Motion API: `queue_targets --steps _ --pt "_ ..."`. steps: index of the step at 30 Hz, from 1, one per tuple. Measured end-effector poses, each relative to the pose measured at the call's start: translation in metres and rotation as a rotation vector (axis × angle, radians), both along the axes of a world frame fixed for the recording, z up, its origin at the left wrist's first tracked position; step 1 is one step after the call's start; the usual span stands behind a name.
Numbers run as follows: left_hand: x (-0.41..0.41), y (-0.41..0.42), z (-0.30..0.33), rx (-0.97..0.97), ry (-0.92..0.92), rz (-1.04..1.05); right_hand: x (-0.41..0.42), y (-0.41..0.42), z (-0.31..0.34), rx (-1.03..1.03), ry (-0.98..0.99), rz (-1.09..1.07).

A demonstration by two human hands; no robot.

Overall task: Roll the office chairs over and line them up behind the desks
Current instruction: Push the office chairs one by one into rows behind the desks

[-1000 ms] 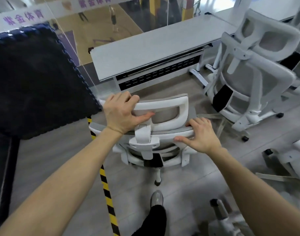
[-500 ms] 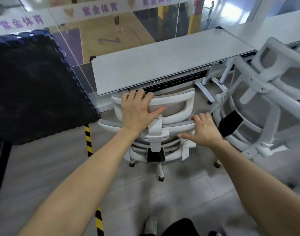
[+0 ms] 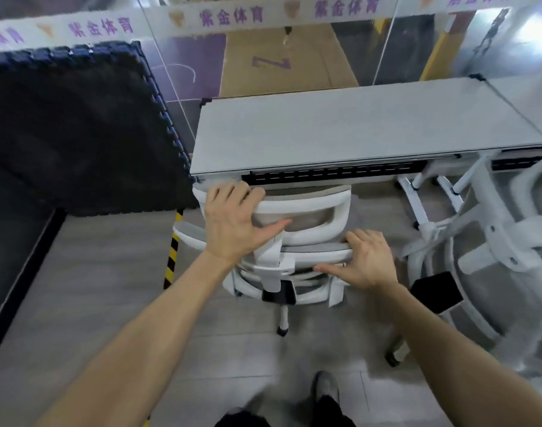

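A white office chair (image 3: 313,211) with a grey mesh back stands right behind the grey desk (image 3: 356,131), its headrest almost under the desk's front edge. My left hand (image 3: 236,223) grips the left end of the headrest, fingers curled over its top and thumb stretched across the mesh. My right hand (image 3: 363,260) grips the top rim of the chair's backrest below the headrest, fingers hooked over it. A second white chair (image 3: 497,241) stands close on the right, partly cut off by the frame.
A dark foam mat (image 3: 78,127) leans upright on the left, touching the desk's left corner. A yellow-black striped tape (image 3: 172,251) runs along the floor beside the chair. Glass wall behind the desk. Another desk's edge (image 3: 528,97) adjoins at right. My shoe (image 3: 325,386) is below.
The chair has rolled forward to the desk, from well short of it to just under its front edge. Both hands kept their hold and moved with it.
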State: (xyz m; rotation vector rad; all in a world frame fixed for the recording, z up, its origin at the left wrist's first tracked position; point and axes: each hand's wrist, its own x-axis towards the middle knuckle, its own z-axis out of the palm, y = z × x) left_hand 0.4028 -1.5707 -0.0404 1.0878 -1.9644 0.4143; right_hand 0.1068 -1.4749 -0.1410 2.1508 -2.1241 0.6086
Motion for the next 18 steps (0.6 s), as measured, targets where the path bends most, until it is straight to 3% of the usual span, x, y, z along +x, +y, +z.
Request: queue_targets --steps 18 --pt "-0.03 -0.007 -0.004 -0.025 0.015 0.133 -0.032 -0.032 -0.012 -0.227 -0.115 0.148"
